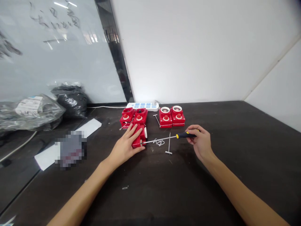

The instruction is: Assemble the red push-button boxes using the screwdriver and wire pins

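Observation:
My left hand (125, 142) grips a red alarm box (141, 135) that lies on its side on the dark table, its white ring facing right. Fingers and thumb hold it from the left and cover part of it. In my right hand (199, 138) is a screwdriver (174, 137) with a black and yellow handle, its shaft pointing left. The tip meets the box's lower right side; whether it sits in a screw I cannot tell. A small metal T-shaped hammer (168, 147) and a coil of white cord (160, 142) lie between the hands.
Two similar red boxes (139, 117) stand behind my left hand, and two with white rings (172, 117) to their right, with another small hammer (156, 120) between the pairs. A white power strip (143, 106) lies behind. Plastic bags (35, 111) and white paper (90, 128) lie left.

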`<state>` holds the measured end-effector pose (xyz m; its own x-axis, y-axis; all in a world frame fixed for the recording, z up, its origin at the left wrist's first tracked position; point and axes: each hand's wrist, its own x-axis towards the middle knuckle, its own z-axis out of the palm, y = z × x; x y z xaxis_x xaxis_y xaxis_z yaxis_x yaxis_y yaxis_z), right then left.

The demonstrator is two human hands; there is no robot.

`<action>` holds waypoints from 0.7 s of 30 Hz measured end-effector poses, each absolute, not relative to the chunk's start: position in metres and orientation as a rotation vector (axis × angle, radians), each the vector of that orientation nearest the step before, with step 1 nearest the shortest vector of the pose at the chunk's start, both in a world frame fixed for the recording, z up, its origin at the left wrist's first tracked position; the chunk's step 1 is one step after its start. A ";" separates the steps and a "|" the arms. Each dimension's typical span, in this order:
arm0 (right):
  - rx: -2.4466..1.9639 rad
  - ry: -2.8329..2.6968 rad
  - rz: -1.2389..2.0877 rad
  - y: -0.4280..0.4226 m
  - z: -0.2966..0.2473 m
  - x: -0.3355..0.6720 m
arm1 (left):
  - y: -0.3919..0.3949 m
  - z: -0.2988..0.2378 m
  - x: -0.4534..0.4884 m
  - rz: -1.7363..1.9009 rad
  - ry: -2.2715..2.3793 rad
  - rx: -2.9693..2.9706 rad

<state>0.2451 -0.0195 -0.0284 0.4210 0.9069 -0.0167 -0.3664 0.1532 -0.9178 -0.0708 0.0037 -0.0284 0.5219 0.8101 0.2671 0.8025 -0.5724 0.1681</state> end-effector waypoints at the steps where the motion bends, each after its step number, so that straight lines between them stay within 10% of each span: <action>1: -1.040 -0.645 1.012 -0.020 -0.029 0.245 | 0.004 -0.028 -0.071 0.502 1.438 2.720; 21: -1.044 -0.635 1.026 -0.018 -0.032 0.245 | 0.003 -0.028 -0.070 0.512 1.448 2.711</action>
